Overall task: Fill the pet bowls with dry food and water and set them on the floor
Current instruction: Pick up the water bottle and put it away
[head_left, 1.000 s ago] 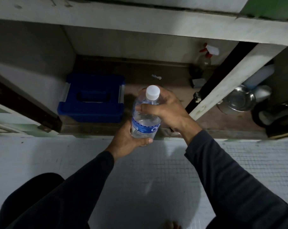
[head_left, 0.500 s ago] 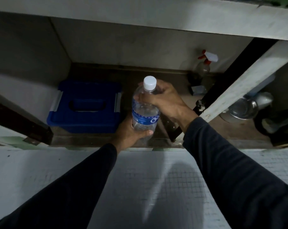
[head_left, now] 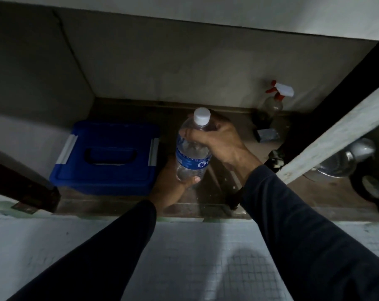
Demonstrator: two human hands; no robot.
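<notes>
A clear plastic water bottle (head_left: 191,157) with a white cap and blue label stands upright inside a low cupboard, part full of water. My right hand (head_left: 219,140) grips its shoulder just under the cap. My left hand (head_left: 173,183) holds its lower body from the left and below. A steel bowl (head_left: 336,164) lies in the cupboard's right compartment, partly hidden by a door edge.
A blue lidded plastic box (head_left: 106,157) sits on the cupboard floor left of the bottle. A spray bottle (head_left: 273,103) and a small box (head_left: 266,134) stand at the back right. A pale door edge (head_left: 336,131) slants across the right. Pale tiled floor (head_left: 195,257) lies below.
Both hands and the bottle have gone deeper into the cupboard and lower, beside the blue box. The view has moved closer to the opening.
</notes>
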